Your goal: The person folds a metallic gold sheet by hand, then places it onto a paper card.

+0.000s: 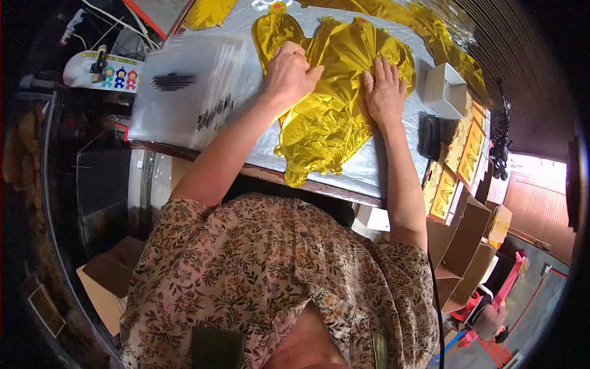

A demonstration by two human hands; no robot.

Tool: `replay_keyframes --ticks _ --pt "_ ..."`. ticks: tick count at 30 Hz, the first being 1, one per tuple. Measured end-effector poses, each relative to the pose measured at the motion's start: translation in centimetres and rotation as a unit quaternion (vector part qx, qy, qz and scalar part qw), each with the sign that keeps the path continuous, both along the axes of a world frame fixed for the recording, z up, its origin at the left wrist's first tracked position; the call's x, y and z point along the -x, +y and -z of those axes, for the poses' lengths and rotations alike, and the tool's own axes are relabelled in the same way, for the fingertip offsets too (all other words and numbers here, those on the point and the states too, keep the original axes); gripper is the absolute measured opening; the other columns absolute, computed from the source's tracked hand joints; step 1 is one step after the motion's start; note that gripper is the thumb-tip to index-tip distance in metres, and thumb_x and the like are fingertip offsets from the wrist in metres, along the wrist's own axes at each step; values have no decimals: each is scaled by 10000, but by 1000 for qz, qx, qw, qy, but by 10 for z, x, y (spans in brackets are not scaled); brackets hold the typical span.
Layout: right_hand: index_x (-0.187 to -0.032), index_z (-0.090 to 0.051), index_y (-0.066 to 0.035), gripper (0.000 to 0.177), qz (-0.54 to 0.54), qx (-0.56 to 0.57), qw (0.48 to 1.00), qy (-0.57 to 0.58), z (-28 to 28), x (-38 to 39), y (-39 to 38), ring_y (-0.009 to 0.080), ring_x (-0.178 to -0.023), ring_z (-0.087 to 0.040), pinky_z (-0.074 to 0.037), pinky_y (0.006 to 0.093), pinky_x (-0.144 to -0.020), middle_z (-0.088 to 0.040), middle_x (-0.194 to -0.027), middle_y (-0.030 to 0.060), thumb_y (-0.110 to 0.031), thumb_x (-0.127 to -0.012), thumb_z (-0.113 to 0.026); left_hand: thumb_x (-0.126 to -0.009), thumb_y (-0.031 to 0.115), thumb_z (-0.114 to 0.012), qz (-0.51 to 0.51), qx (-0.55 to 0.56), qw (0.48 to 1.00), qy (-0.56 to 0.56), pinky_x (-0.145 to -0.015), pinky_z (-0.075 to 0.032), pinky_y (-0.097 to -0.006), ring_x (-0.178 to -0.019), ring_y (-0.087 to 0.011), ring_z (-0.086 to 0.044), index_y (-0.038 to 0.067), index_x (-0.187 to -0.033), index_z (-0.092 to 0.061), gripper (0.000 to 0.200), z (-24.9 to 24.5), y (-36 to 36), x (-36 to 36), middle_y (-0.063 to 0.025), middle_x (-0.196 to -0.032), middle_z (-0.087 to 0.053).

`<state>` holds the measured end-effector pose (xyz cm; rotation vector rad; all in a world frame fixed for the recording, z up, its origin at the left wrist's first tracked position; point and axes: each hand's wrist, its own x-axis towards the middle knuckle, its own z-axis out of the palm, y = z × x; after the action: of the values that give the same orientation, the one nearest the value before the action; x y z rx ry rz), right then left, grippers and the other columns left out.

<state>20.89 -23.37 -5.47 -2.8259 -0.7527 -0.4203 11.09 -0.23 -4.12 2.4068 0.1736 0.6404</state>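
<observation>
Across the middle of the silvery table (243,98), near its brown front edge, we have a crinkled gold foil (326,120) spread out, its lowest tab hanging at that edge. Our left hand (292,72) is over the foil's left part, fingers curled closed and thumb pointing right; we cannot tell whether any foil is caught inside the curl. Our right hand (385,95) is open, laid palm down on the foil's right side, fingers pointing to the far side and gripping nothing that we can see.

To the left of the foil we see a stack of clear bags (178,92) with black marks showing through. Beyond, at the far left, is a second gold piece (209,12), and a long gold strip (424,27) runs along the far side and down to the right. Right of our right hand stands an open white box (444,92), with a black case (429,136) just nearer to us. Farther right are yellow signs (472,154) with big letters.

Past the left end of the table we see a white board (104,71) with three cartoon figures. Low on the right are cardboard boxes (464,243), and beyond them a person in pink (488,320).
</observation>
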Motion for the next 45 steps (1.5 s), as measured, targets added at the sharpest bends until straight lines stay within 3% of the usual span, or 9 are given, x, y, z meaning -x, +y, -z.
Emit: replay_keyframes --ticks 21,24,26,29,33,39,42,44,45 --pt "-1524 -464 -80 590 -15 1 1000 3 1 -3 4 357 -1480 -376 -267 578 -1194 -443 -1594 131 -461 -1073 -452 -764 219 -845 -12 24 1000 11 -891 -523 -434 -1032 -325 -660 12 -587 -700 308 3 10 2 -173 -1112 -689" --pt "-1523 -456 -74 603 -23 -6 1000 9 1 -3 2 373 -1475 -377 -272 591 -1193 -440 -1594 128 -472 -1071 -450 -771 234 -852 -16 11 1000 17 -914 -518 -437 -1049 -328 -657 11 -709 -733 261 0 15 6 -174 -1139 -681" --pt "-1521 -457 -73 601 -25 -12 1000 7 0 -5 2 373 -1474 -377 -275 593 -1191 -441 -1591 129 -470 -1070 -451 -822 231 -818 -35 1 999 -2 -936 -490 -431 -1075 -295 -624 21 -933 -757 246 0 19 7 -109 -1157 -642" --pt "-1514 -467 -73 598 -25 -17 1000 -4 1 -2 4 376 -1472 -380 -283 593 -1186 -447 -1587 134 -468 -1065 -464 -832 182 -797 14 -22 999 -30 -937 -510 -433 -1073 -349 -641 35 -1068 -738 284 1 23 10 -142 -1200 -665" --pt "-1510 -485 -89 565 -16 -17 1000 4 -1 0 4 355 -1485 -375 -270 573 -1201 -446 -1593 138 -449 -1075 -466 -843 162 -782 19 -36 999 -19 -946 -508 -443 -1089 -353 -638 34 -1060 -749 253 -2 17 15 -125 -1198 -671" --pt "-1505 -491 -91 560 -13 -12 1000 0 0 -1 5 349 -1483 -378 -274 570 -1198 -450 -1590 135 -448 -1075 -467 -852 165 -779 39 4 998 -45 -967 -506 -461 -1094 -365 -635 11 -1063 -740 264 6 37 6 -177 -1198 -670" --pt "-1503 -494 -91 562 -14 -22 1000 -2 1 1 5 348 -1482 -380 -271 570 -1199 -453 -1587 139 -449 -1071 -477 -860 146 -764 -30 -53 994 -87 -957 -514 -457 -1093 -375 -638 -6 -1055 -713 252 -5 53 10 -200 -1203 -653" --pt "-1506 -491 -88 569 -16 -18 1000 -12 1 0 5 350 -1482 -379 -267 572 -1199 -454 -1585 144 -450 -1067 -484 -869 132 -748 -99 -39 993 -46 -941 -522 -461 -1105 -404 -630 -11 -1064 -673 253 -14 55 15 -207 -1201 -635" --pt "-1506 -491 -88 569 -15 -18 1000 -13 1 -2 4 350 -1482 -379 -267 572 -1199 -454 -1585 144 -450 -1067 -484 -869 123 -744 -89 -62 994 -8 -907 -546 -492 -1039 -440 -647 -2 -1162 -642 334 -19 56 21 -205 -1275 -569"
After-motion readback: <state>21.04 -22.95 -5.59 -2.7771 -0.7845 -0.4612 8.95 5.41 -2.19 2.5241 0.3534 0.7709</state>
